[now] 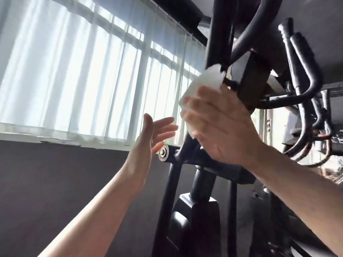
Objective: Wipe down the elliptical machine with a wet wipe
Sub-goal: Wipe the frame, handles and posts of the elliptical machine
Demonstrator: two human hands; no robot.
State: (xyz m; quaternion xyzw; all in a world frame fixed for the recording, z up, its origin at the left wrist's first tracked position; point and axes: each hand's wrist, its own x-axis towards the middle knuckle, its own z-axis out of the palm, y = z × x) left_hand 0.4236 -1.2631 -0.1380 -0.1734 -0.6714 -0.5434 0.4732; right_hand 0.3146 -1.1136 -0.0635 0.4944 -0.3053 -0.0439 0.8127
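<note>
Grip, R: right hand [219, 127] raised, fingers spread flat behind the wipe [204, 84], pressing it vs. the machine; blurred, so curl of fingertips round the wipe unclear. Reads as flat-palm press, not a pinch.
Grip, L: left hand [148, 138] up beside it, fingers straight + relaxed, holding nothing, touching nothing; just L of the wipe, apart from it.
Wipe: white, bunched, top edge at junction where curved bar [246, 34] meets centre post [258, 80]. Lower part hidden behind R fingers.
Machine: elliptical [200, 210], black, seen from low down; post, handles [297, 58] to the R, pivot w/ silver bearing [163, 152] just below L hand.
Done so far: can't tell from surfaces; no wet sheen or streaks legible, frame too dark + blurred.
In hand now: upper post / bar junction, judged mid-wipe.
Left, prob.: handles on R, pivot crossbar, lower shroud + legs; none show contact w/ wipe now.
Stage est.: early-to-mid, judgement only.
Surround: curtain [83, 80] over bright window, dark wall [55, 182] below.
</note>
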